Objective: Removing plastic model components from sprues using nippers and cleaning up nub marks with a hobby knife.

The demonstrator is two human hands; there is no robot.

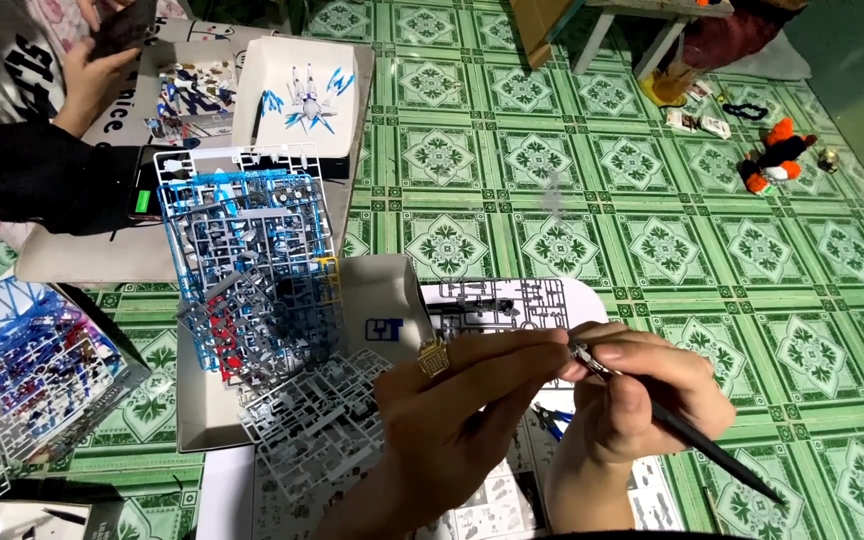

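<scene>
My left hand (462, 420) reaches in from below, with a gold ring on one finger, and its fingertips pinch a tiny part near the tip of a thin black hobby knife (692, 435). My right hand (642, 400) grips that knife like a pen, its blade end meeting my left fingertips. Under the hands lies a white instruction sheet (512, 300) with a grey parts frame on it. The tiny part itself is too small to make out.
A stack of blue, grey and white model-kit parts frames (252, 260) fills an open box to the left. A white box lid (302, 95) holds a finished white-and-blue figure. Another person's hand (92, 75) and dark sleeve are at far left. A plush toy (777, 155) lies at right.
</scene>
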